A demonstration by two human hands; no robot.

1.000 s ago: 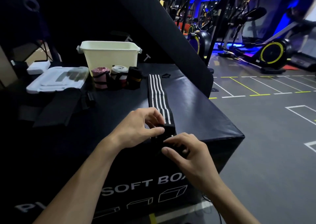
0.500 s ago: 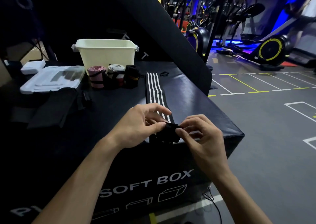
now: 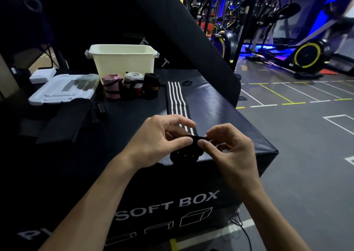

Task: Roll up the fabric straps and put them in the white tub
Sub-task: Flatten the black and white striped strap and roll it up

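A black strap with white stripes (image 3: pixel 177 99) lies lengthwise on the black soft box (image 3: pixel 220 105), its near end rolled into a small coil at the box's front edge. My left hand (image 3: pixel 161 137) pinches the coil from the left with thumb and fingers. From the right, my right hand (image 3: pixel 228 147) pinches the same coil. The white tub (image 3: pixel 122 59) stands at the back of the box. Three rolled straps stand in front of it: a pink one (image 3: pixel 112 85), a grey and red one (image 3: pixel 134 83) and a black one (image 3: pixel 151 85).
A white lid (image 3: pixel 61 89) and a small white box (image 3: pixel 43 75) lie at the back left. Black fabric pieces (image 3: pixel 63 120) are spread on the left of the soft box. A slanted black pad (image 3: pixel 191 30) rises behind. Gym machines (image 3: pixel 306 55) stand on the floor to the right.
The rolled end of the striped strap has grown and moved forward along the strap. My right hand came up from the box's front edge and pinches the coil beside my left hand.
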